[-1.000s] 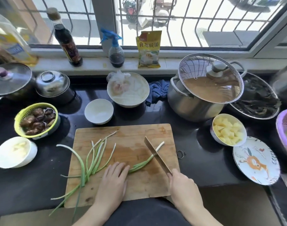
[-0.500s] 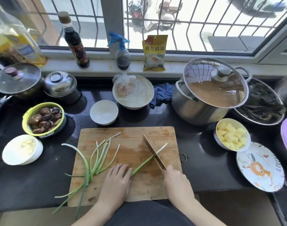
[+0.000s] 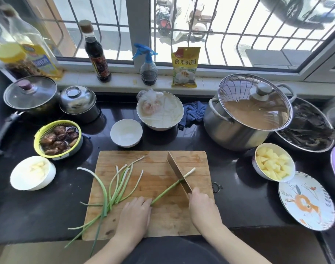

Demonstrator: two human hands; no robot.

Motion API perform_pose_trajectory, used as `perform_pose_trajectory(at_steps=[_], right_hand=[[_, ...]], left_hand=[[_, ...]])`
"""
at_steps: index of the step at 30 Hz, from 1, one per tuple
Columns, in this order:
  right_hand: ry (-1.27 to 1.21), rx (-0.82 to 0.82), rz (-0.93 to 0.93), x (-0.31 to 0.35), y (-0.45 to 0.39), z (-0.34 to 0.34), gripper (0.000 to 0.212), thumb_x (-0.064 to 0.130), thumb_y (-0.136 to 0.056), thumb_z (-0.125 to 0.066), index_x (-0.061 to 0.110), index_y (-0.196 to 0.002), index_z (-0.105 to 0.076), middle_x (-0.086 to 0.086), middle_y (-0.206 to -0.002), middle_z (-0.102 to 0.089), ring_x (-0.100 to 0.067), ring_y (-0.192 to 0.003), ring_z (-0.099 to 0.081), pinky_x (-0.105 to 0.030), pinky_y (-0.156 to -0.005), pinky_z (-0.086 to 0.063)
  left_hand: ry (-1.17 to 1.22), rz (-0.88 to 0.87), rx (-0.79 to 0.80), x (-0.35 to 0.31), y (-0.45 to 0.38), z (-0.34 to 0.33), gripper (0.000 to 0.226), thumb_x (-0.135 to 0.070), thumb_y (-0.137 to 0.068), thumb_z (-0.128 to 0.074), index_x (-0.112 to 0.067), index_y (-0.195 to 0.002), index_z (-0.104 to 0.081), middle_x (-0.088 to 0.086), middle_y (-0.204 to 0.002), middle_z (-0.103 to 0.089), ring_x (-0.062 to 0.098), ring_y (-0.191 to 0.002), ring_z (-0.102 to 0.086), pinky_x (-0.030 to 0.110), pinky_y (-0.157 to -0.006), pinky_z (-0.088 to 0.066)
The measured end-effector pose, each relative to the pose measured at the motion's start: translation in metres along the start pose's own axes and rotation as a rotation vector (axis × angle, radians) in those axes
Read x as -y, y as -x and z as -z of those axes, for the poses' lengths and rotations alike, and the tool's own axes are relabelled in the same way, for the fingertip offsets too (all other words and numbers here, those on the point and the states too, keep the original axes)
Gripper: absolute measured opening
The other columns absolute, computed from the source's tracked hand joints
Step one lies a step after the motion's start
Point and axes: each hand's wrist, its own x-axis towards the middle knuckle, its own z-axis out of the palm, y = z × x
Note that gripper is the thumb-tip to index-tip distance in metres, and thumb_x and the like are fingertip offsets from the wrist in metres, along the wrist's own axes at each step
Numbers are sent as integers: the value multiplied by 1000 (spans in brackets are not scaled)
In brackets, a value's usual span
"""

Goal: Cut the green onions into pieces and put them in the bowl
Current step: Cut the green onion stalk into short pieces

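A wooden cutting board [image 3: 157,221] lies on the dark counter in front of me. Several whole green onions [image 3: 117,185] lie across its left part, their tips hanging over the front edge. One green onion [image 3: 168,190] lies slanted in the middle; my left hand [image 3: 135,216] presses flat on its green end. My right hand [image 3: 202,207] grips the handle of a cleaver [image 3: 179,172], whose blade rests across this onion near its white end. A small empty white bowl [image 3: 126,132] stands just behind the board.
A steel pot with glass lid [image 3: 248,113] is at back right, a bowl of potato cubes [image 3: 273,161] and a patterned plate [image 3: 305,202] at right. At left stand a yellow basket of mushrooms [image 3: 58,139] and a white bowl [image 3: 32,173]. Bottles line the sill.
The cleaver blade has come down onto the slanted onion near its white end. My left hand stays pressed on the green end; the view has shifted slightly.
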Motion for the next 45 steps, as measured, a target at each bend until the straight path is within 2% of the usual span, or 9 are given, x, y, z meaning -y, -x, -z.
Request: perform_pose_trajectory(at_steps=[6,10,14,20,25,28,32,38,45], right_hand=[[-65,-5,-20,1,-9,-7,26,38,-105,-36,21,-85,-38,-7,-82,-69,-37,-80,-66,-42,-57,-44],[-63,-8,-21,0,-10,-4,25,40,-104,-37,23,-86,-38,-7,-83,-70,-37,-80,-66,-44,-61,-52],[-31,-16,21,-1,-3,-5,23,41,-104,-34,25,-88,-34,-8,-84,-71,-40,-80,-65,-45,-62,-51],[-178,-71,-8,-2,12,14,23,40,-104,-36,25,-88,-41,-6,-77,-68,-42,-78,-63,-44,-62,-48],[-149,-34,80,-3,43,21,21,41,-104,-37,28,-88,-41,-4,-76,-68,-39,-77,-63,-41,-59,-36],[-113,76,104,0,56,11,21,43,-104,-36,28,-89,-39,-7,-85,-72,-39,-84,-65,-40,-62,-35],[-73,204,96,3,66,-4,21,43,-104,-34,29,-88,-31,-9,-92,-72,-41,-89,-66,-41,-61,-34],[-47,194,96,9,77,-15,22,42,-104,-32,26,-89,-32,-9,-86,-70,-41,-83,-66,-40,-57,-31],[-93,88,56,15,79,-15,26,40,-104,-36,25,-84,-33,-7,-74,-66,-39,-73,-65,-41,-52,-34]], left_hand=[[-71,-16,-7,0,1,-2,43,-7,-66,-81,-15,-108,-74,-1,-77,-62,23,-71,-60,35,-56,-46],[-98,-39,-39,7,4,1,54,-3,-55,-84,-13,-107,-74,1,-78,-62,24,-71,-61,35,-55,-47],[-54,-10,-23,21,20,2,56,-1,-56,-84,-14,-109,-74,2,-77,-59,27,-69,-60,36,-53,-47],[53,-13,-3,8,11,1,44,-14,-76,-77,-17,-119,-68,-2,-86,-59,21,-78,-59,32,-59,-48],[64,-28,38,-3,-11,-2,66,-50,-86,-64,-21,-142,-46,-4,-116,-56,20,-107,-51,34,-85,-45],[149,55,16,14,13,-2,49,-50,-84,-66,-25,-126,-55,-8,-111,-55,18,-106,-52,33,-83,-46],[195,111,-59,40,51,-12,25,-27,-77,-78,-24,-92,-58,-9,-90,-52,19,-85,-52,30,-68,-44],[111,-69,-83,37,35,-20,17,-18,-78,-78,-17,-88,-64,-1,-84,-56,23,-81,-52,34,-61,-46],[54,-85,-123,43,7,-10,13,-22,-84,-72,-18,-93,-64,0,-88,-58,23,-83,-51,36,-66,-44]])
